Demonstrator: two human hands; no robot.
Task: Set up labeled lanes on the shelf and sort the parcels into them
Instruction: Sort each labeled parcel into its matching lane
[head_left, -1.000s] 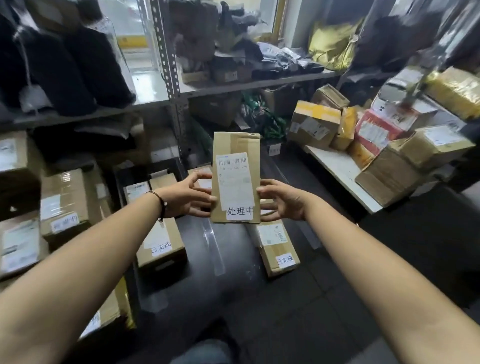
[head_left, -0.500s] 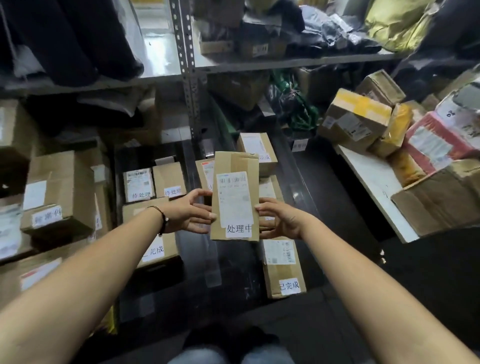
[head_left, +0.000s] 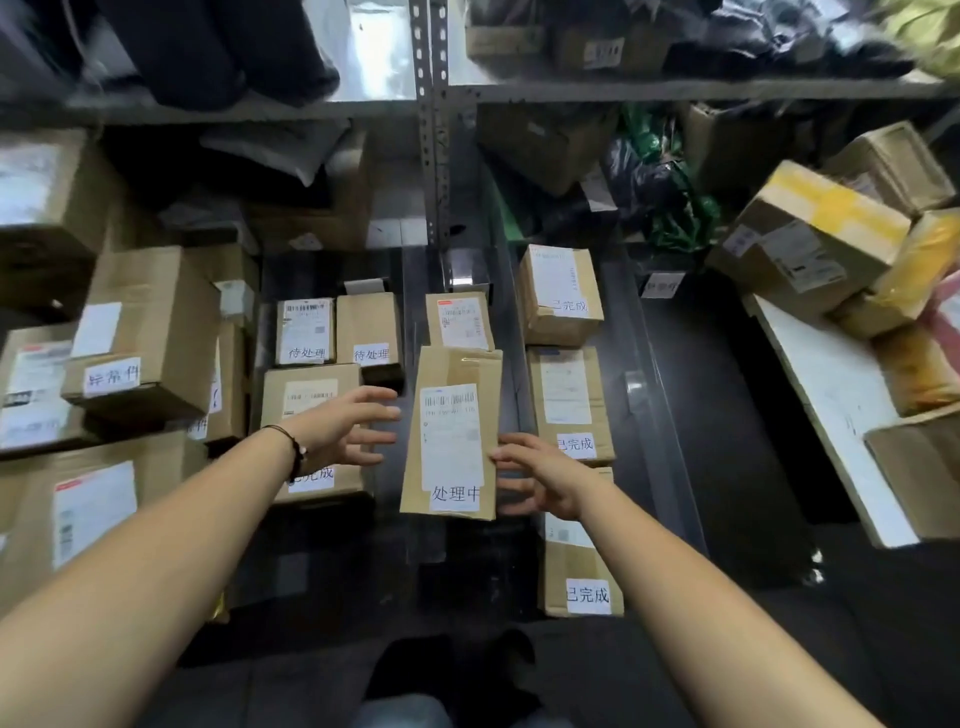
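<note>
A flat brown parcel (head_left: 451, 436) with a white shipping label and a handwritten tag lies on the dark shelf (head_left: 662, 415) in the middle lane, just in front of a smaller parcel (head_left: 458, 322). My left hand (head_left: 348, 431) hovers to its left with fingers spread, apart from it. My right hand (head_left: 535, 478) is at its right edge with fingers loosely extended, the tips touching or nearly touching the cardboard. Three tagged parcels fill the right lane: far (head_left: 561, 296), middle (head_left: 569, 405) and near (head_left: 579, 577). Two small tagged parcels (head_left: 304, 332) (head_left: 369, 332) stand in the left lane.
Larger tagged boxes (head_left: 145, 332) are stacked at the left. A metal shelf upright (head_left: 434, 156) rises behind the lanes, with dark bags and boxes on the upper shelf. At the right, a white board (head_left: 831, 405) carries a pile of unsorted parcels (head_left: 810, 239).
Both hands lowered the parcel onto the middle lane. The left hand has let go and drawn back to the left; the right hand's grip has loosened. The camera tilted downward.
</note>
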